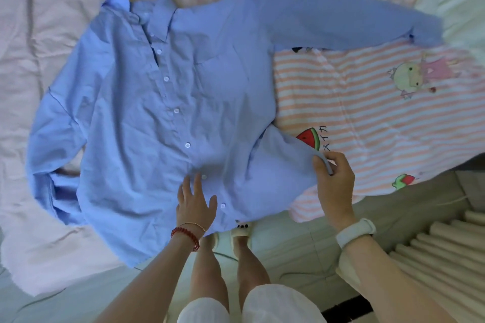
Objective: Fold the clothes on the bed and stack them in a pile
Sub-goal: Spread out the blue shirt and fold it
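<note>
One blue shirt (pixel 168 113) lies spread out, not folded yet. Left hand (pixel 195 204) presses flat; right hand (pixel 332 178) pinches its hem. No pile shows.

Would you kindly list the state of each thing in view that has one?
shirt: spread flat, front up, partly buttoned, unfolded
far sleeve: stretched out over the striped blanket
near sleeve: bunched beside the body
left hand: open, resting on the hem
right hand: pinching the hem corner

left wrist: red bead bracelet (pixel 185 235) | right wrist: white band (pixel 356 231) | white shorts (pixel 252 307)
</note>
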Demonstrator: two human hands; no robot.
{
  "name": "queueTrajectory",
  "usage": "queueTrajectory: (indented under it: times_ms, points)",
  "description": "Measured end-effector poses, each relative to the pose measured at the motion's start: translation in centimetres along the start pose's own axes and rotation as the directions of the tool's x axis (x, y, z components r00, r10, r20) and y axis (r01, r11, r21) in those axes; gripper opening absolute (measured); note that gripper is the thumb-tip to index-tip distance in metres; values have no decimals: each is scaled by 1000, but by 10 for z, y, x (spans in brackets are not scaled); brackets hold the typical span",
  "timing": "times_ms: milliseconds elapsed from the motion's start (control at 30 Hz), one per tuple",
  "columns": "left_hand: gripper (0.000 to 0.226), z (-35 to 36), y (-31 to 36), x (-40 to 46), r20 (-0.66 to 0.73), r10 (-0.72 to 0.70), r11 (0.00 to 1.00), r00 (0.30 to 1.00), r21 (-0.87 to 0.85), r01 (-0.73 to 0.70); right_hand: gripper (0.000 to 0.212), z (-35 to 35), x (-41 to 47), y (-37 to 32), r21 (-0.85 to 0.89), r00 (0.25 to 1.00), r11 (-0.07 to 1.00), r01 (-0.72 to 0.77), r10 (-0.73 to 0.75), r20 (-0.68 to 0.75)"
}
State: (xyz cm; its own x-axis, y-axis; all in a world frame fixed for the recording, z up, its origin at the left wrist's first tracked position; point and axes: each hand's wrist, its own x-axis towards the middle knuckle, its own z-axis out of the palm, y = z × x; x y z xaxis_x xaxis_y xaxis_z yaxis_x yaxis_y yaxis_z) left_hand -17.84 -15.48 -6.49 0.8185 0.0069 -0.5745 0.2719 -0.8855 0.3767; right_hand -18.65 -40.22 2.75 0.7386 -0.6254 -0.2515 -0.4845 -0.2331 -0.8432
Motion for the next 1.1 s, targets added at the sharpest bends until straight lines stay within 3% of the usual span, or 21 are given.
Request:
queueTrajectory:
  times_ms: [100, 233, 333, 433, 533, 700, 800, 900, 1000, 1100]
  points:
    - [71, -4, 13, 7, 7, 73, 995, 997, 62, -73, 10, -11, -3, 3, -196, 1000, 980, 22, -23, -1]
    - [72, -5, 30, 23, 53, 236, 938, 970, 247, -242, 31, -31, -8, 24, -234, 975, 947, -220, 223, -14]
    - [69, -6, 35, 41, 120, 147, 945, 982, 278, -176, 46, -43, -12, 43, -252, 928, 896, -365, 371, -24]
    - [64, -10, 29, 57, 218, 36, 953, 975, 285, -99, 46, -51, -12, 57, -268, 891, 853, -447, 452, -47]
    - [62, -16, 22, 60, 243, -14, 934, 970, 350, -74, 42, -54, -6, 66, -322, 887, 834, -449, 459, -47]
    - [59, -24, 26, 60, 233, -58, 944, 971, 330, -23, 26, -49, -4, 69, -421, 882, 776, -470, 424, -204]
    - [59, -25, 30, 49, 161, 33, 960, 986, 268, -76, 38, -29, -8, 58, -625, 965, 736, -258, 163, -206]
    - [60, -28, 27, 32, 101, 82, 971, 991, 215, -102, 54, 10, -12, 38, -764, 993, 635, 118, -73, 93]
    - [58, -38, 14, 19, 50, 76, 988, 996, 133, -82, 58, 53, -18, 22, -749, 886, 486, 450, -142, 441]
    - [57, -56, -15, 12, -20, 7, 997, 1000, 74, -6, 59, 94, -24, 11, -711, 808, 422, 562, -95, 582]
